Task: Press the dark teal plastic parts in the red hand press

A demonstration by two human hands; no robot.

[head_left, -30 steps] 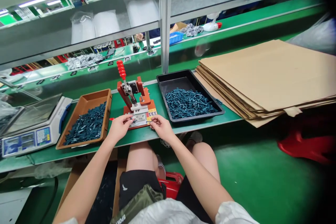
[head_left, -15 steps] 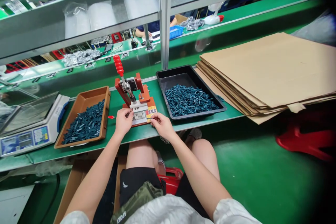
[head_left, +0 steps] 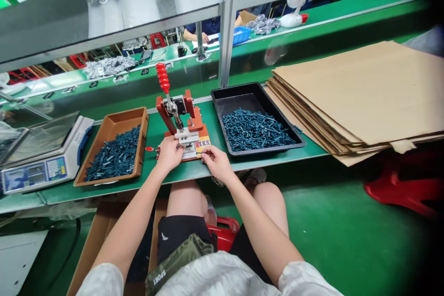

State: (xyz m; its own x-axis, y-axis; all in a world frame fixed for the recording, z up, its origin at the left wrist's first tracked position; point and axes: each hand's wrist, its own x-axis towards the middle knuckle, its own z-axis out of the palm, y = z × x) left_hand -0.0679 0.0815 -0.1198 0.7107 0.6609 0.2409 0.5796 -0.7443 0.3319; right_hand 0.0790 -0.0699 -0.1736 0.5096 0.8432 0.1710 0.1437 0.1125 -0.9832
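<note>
Your left hand (head_left: pixel 169 154) lay over the white block (head_left: pixel 187 135) of the red toggle press (head_left: pixel 177 111), and your right hand (head_left: pixel 217 163) was at the press's front edge, on the green surface (head_left: pixel 194 171). Dark teal plastic parts (head_left: pixel 114 155) filled a brown tray (head_left: pixel 118 117) to the left and a black tray (head_left: pixel 239 88) to the right.

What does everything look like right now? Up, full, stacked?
Red-handled orange metal toggle press: handle up.
Black plastic tray: holding dark teal pieces.
Brown tray: holding dark teal pieces.
Flat brown cardboard sheets: stacked.
Left hand: on the press.
Right hand: on the press.
</note>
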